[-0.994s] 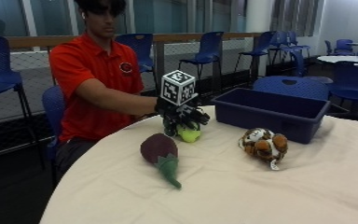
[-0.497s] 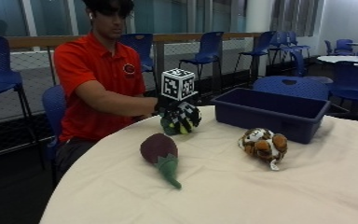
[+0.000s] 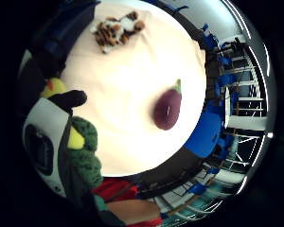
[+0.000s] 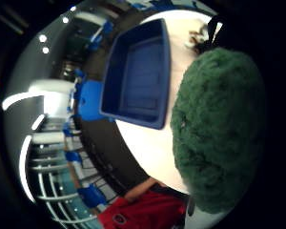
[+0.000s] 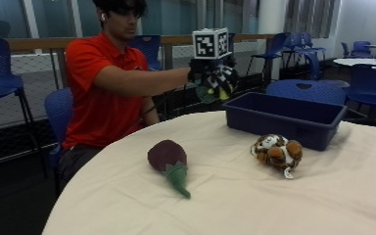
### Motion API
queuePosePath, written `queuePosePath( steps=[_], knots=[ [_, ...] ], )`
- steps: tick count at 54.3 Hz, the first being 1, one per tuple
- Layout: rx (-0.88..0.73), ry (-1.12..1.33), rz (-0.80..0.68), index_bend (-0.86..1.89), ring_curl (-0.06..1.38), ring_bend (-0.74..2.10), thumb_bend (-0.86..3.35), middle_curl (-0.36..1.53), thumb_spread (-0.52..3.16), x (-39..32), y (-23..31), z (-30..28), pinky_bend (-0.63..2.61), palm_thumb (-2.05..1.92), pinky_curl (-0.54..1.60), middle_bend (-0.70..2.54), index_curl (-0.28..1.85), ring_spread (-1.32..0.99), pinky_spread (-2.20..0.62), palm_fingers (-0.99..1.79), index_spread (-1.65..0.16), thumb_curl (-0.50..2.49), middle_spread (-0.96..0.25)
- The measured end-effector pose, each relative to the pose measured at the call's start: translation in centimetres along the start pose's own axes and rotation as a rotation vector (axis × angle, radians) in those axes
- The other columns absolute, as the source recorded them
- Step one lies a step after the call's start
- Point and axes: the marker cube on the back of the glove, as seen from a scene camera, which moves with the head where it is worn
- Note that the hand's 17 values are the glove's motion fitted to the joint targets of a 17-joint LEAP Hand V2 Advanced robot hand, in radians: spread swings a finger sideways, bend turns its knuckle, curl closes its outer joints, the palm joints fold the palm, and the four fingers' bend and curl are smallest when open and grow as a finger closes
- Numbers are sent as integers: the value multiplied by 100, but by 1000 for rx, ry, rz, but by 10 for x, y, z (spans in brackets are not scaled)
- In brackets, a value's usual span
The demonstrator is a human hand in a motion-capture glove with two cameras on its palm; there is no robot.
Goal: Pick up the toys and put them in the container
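Note:
My gloved right hand (image 5: 212,77) is raised above the table, just left of the blue container (image 5: 286,119), and grips a green and yellow plush toy (image 5: 209,92). That green plush (image 4: 218,129) fills much of the thumb side palm view, with the container (image 4: 138,71) beyond it. Its green body (image 3: 87,156) and yellow parts also show in the little finger side palm view. A purple eggplant toy (image 5: 168,160) lies on the cream tablecloth near the front. A striped tiger toy (image 5: 277,152) lies in front of the container.
The round table (image 5: 253,205) carries a cream cloth. Blue chairs (image 5: 305,90) stand behind the container and around the room. A railing with mesh runs behind the person.
The hand has lifted the green plush off the table and carried it up and toward the container. The eggplant and tiger toys have not moved.

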Motion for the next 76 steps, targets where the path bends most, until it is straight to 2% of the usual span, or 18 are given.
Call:
queuePosePath(
  steps=[13, 21, 26, 31, 34, 38, 41, 42, 44, 45, 47, 50, 56, 60, 64, 69, 76],
  knots=[
    [8, -51, -141, 19, 36, 72, 21, 47, 84, -88, -80, -25, 96, 69, 41, 47, 56, -55, -45, 92, -44, 84, -52],
    [13, -26, -115, 18, 38, 72, 19, 50, 80, -123, -127, -27, 96, 67, 42, 47, 60, -55, -45, 92, -45, 89, -53],
    [27, 44, -258, 18, 39, 71, 17, 52, 79, -140, -142, -19, 97, 66, 43, 46, 63, -56, -45, 91, -46, 91, -54],
    [23, 38, -174, 18, 40, 70, 15, 54, 77, -154, -153, -8, 97, 65, 43, 45, 66, -55, -45, 90, -46, 94, -54],
    [-11, 104, -231, 18, 40, 68, 14, 56, 78, -153, -152, 3, 98, 65, 43, 45, 68, -55, -45, 87, -47, 95, -55],
    [-76, 55, -115, 17, 40, 67, 13, 57, 78, -160, -154, 13, 99, 64, 43, 43, 70, -54, -45, 86, -47, 96, -55],
    [-137, -13, -151, 9, 41, 68, 10, 56, 81, -163, -149, 19, 104, 61, 44, 37, 69, -52, -45, 76, -47, 95, -54],
    [-151, -42, -170, 2, 41, 69, 8, 54, 88, -164, -147, 21, 110, 57, 46, 31, 66, -50, -45, 67, -46, 92, -53],
    [-167, -86, -198, 7, 41, 64, 5, 54, 96, -164, -144, 22, 113, 50, 46, 29, 66, -46, -43, 54, -45, 88, -50],
    [-170, -96, -208, 13, 39, 55, 1, 53, 100, -164, -143, 22, 107, 44, 45, 25, 66, -42, -38, 27, -44, 85, -47],
    [-173, -94, -223, 13, 41, 52, -3, 54, 105, -162, -141, 24, 109, 37, 50, 24, 67, -35, -28, 8, -42, 80, -42],
    [-168, -65, -232, 6, 37, 40, -7, 52, 110, -158, -135, 25, 110, 26, 48, 22, 60, -25, -17, -14, -41, 73, -34],
    [-143, 74, -273, 7, 30, 28, -5, 48, 116, -129, -123, 29, 112, 14, 43, 18, 49, -14, -3, -16, -38, 63, -25],
    [-145, 21, -281, 10, 28, 25, -4, 46, 118, -107, -109, 29, 111, 10, 41, 16, 45, -9, 2, -17, -37, 58, -21],
    [-116, 119, -271, 11, 28, 22, -4, 44, 119, -72, -99, 36, 110, 7, 40, 16, 42, -6, 6, -17, -37, 53, -18],
    [-114, 18, -186, 13, 28, 20, -3, 42, 120, -46, -83, 39, 107, 5, 39, 15, 39, -3, 9, -15, -37, 49, -16],
    [-111, 11, -111, 15, 28, 18, -3, 39, 120, 5, -62, 48, 105, 2, 37, 15, 37, -1, 12, -14, -37, 44, -14]
  ],
)
